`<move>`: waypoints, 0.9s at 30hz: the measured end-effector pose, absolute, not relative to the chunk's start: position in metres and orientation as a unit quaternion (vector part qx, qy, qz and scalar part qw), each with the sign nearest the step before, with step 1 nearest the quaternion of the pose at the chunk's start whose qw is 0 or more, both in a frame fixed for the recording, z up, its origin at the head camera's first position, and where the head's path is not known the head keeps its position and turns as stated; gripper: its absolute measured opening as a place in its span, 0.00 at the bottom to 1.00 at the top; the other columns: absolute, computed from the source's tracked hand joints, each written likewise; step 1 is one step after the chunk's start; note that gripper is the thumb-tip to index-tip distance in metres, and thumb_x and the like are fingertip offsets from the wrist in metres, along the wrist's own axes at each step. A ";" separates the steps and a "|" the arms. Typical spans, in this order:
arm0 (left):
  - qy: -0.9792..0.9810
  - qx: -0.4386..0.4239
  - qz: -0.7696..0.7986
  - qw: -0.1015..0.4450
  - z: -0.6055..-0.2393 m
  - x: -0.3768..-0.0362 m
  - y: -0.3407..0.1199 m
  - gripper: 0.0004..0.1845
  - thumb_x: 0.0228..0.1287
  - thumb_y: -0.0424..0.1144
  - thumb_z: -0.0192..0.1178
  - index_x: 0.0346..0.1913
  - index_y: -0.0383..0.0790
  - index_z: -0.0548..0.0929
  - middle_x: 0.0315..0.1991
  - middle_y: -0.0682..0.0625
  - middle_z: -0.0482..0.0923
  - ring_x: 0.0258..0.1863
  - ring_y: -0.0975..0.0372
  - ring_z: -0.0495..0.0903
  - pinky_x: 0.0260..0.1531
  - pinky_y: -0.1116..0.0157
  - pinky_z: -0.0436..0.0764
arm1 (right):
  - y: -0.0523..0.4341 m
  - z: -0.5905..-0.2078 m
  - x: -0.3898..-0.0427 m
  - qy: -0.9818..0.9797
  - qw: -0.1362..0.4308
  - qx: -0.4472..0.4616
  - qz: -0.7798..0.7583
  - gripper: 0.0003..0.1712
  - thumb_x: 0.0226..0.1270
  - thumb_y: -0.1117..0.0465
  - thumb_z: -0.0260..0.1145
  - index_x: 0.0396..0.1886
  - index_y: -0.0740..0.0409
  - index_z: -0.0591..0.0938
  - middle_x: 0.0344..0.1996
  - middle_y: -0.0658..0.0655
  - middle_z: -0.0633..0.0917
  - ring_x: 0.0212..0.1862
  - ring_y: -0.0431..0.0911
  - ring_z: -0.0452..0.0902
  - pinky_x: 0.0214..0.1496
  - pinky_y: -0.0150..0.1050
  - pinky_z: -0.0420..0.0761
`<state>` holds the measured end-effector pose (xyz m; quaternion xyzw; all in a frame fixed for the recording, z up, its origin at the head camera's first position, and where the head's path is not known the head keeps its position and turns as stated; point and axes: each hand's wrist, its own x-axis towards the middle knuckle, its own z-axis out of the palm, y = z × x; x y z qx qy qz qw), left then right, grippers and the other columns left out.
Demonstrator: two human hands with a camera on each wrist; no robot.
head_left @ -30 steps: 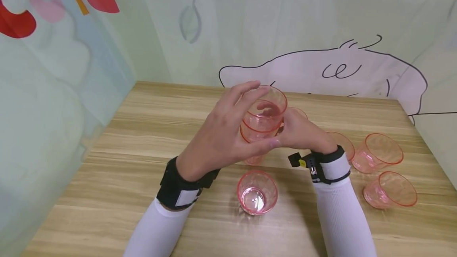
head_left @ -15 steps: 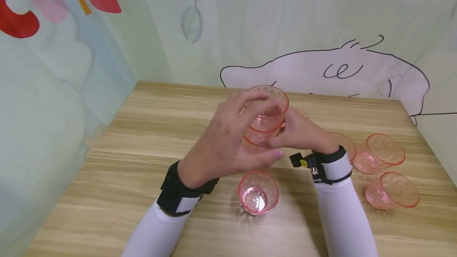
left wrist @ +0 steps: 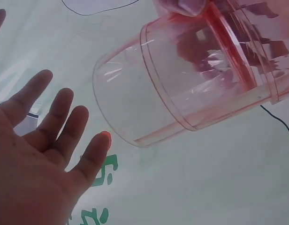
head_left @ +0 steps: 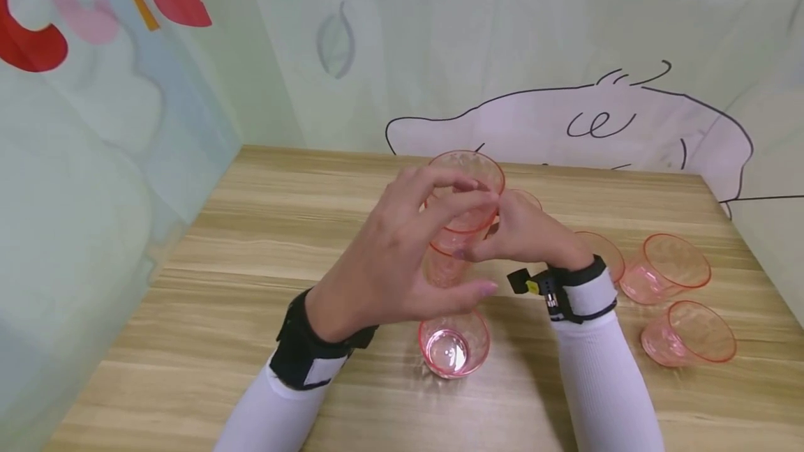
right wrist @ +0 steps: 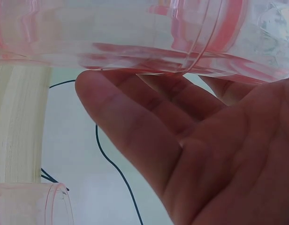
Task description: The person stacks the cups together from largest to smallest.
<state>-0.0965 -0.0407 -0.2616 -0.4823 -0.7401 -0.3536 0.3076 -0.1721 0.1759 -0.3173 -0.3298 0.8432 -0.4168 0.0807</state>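
Observation:
A stack of clear pink plastic cups (head_left: 477,164) is held tilted above the wooden table (head_left: 264,229). My right hand (head_left: 521,232) grips the stack from the right, with its fingers curled under the stack (right wrist: 149,47) in the right wrist view. My left hand (head_left: 458,236) arches over the stack's near side, fingertips by the top cup's rim. In the left wrist view the left hand (left wrist: 64,131) is spread with straight fingers, a little apart from the stack (left wrist: 182,79).
One pink cup (head_left: 453,344) stands upright on the table just below my hands. Three more cups lie to the right (head_left: 666,267) (head_left: 687,332) (head_left: 604,248), another peeks out behind my right hand (head_left: 526,195). Printed fabric walls close in the back and left.
My left hand's fingers have bent down over the top cup's rim and the hand has drawn slightly nearer. The top cup sits a bit lower in the stack. The right hand has hardly moved.

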 end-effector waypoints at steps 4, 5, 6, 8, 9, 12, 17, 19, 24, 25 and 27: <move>-0.728 -0.507 -0.358 0.293 -0.260 -0.092 -0.041 0.32 0.49 0.51 0.76 0.54 0.36 0.82 0.53 0.43 0.74 0.58 0.54 0.72 0.59 0.63 0.71 | 0.174 -0.318 -0.174 0.837 0.065 -0.354 -0.413 0.29 0.49 0.61 0.79 0.51 0.48 0.76 0.33 0.48 0.80 0.32 0.43 0.75 0.31 0.40 0.77; -0.728 -0.509 -0.356 0.289 -0.261 -0.091 -0.041 0.32 0.49 0.50 0.76 0.54 0.35 0.82 0.52 0.43 0.74 0.57 0.55 0.73 0.58 0.65 0.72 | 0.173 -0.318 -0.175 0.837 0.061 -0.359 -0.409 0.29 0.48 0.60 0.79 0.51 0.48 0.77 0.33 0.48 0.80 0.32 0.43 0.75 0.30 0.40 0.77; -0.730 -0.511 -0.355 0.283 -0.262 -0.091 -0.041 0.32 0.49 0.50 0.76 0.55 0.35 0.82 0.52 0.44 0.74 0.58 0.55 0.72 0.57 0.66 0.72 | 0.173 -0.318 -0.175 0.837 0.060 -0.360 -0.407 0.29 0.48 0.59 0.80 0.50 0.47 0.77 0.32 0.47 0.80 0.32 0.42 0.75 0.30 0.39 0.77; -0.736 -0.513 -0.349 0.272 -0.263 -0.090 -0.041 0.32 0.50 0.50 0.76 0.56 0.35 0.82 0.51 0.45 0.75 0.59 0.56 0.73 0.55 0.69 0.74 | 0.173 -0.318 -0.175 0.838 0.064 -0.360 -0.405 0.25 0.49 0.57 0.80 0.46 0.47 0.78 0.30 0.46 0.80 0.30 0.42 0.75 0.30 0.38 0.76; -0.739 -0.513 -0.345 0.267 -0.264 -0.089 -0.041 0.32 0.50 0.51 0.76 0.56 0.36 0.82 0.50 0.46 0.76 0.57 0.58 0.74 0.53 0.70 0.74 | 0.174 -0.318 -0.175 0.839 0.066 -0.358 -0.405 0.26 0.50 0.57 0.80 0.48 0.47 0.79 0.29 0.46 0.81 0.30 0.42 0.76 0.30 0.38 0.77; -0.747 -0.516 -0.334 0.254 -0.266 -0.088 -0.042 0.32 0.51 0.52 0.76 0.56 0.38 0.83 0.48 0.48 0.77 0.48 0.62 0.78 0.47 0.72 0.76 | 0.176 -0.318 -0.175 0.836 0.074 -0.355 -0.413 0.30 0.52 0.57 0.79 0.56 0.50 0.78 0.33 0.46 0.84 0.37 0.42 0.79 0.40 0.39 0.80; -0.762 -0.523 -0.308 0.226 -0.270 -0.088 -0.040 0.32 0.52 0.56 0.75 0.56 0.40 0.84 0.50 0.50 0.79 0.43 0.66 0.78 0.44 0.73 0.76 | 0.179 -0.318 -0.175 0.834 0.068 -0.359 -0.414 0.38 0.54 0.58 0.78 0.65 0.56 0.74 0.44 0.49 0.86 0.44 0.44 0.80 0.47 0.43 0.81; -0.770 -0.522 -0.300 0.211 -0.271 -0.088 -0.039 0.33 0.52 0.58 0.74 0.57 0.41 0.84 0.52 0.51 0.80 0.47 0.66 0.77 0.45 0.73 0.76 | 0.179 -0.317 -0.175 0.834 0.064 -0.362 -0.411 0.38 0.54 0.58 0.78 0.65 0.56 0.74 0.47 0.50 0.86 0.45 0.45 0.80 0.47 0.44 0.80; -0.782 -0.518 -0.290 0.190 -0.274 -0.089 -0.038 0.34 0.52 0.60 0.73 0.58 0.44 0.84 0.51 0.54 0.80 0.46 0.67 0.75 0.42 0.73 0.75 | 0.178 -0.317 -0.174 0.840 0.057 -0.362 -0.400 0.32 0.55 0.55 0.78 0.60 0.55 0.79 0.57 0.52 0.82 0.53 0.45 0.78 0.55 0.47 0.78; -0.784 -0.518 -0.287 0.187 -0.274 -0.089 -0.038 0.34 0.52 0.61 0.73 0.58 0.44 0.84 0.50 0.54 0.80 0.45 0.68 0.75 0.41 0.73 0.74 | 0.178 -0.317 -0.174 0.841 0.057 -0.360 -0.400 0.31 0.56 0.55 0.78 0.59 0.55 0.80 0.58 0.52 0.82 0.55 0.45 0.78 0.56 0.47 0.77; -0.788 -0.517 -0.281 0.183 -0.276 -0.089 -0.037 0.35 0.52 0.62 0.72 0.58 0.45 0.84 0.50 0.54 0.79 0.45 0.67 0.74 0.42 0.73 0.74 | 0.178 -0.318 -0.175 0.841 0.059 -0.357 -0.403 0.29 0.56 0.56 0.77 0.59 0.55 0.80 0.60 0.53 0.81 0.57 0.46 0.77 0.58 0.48 0.77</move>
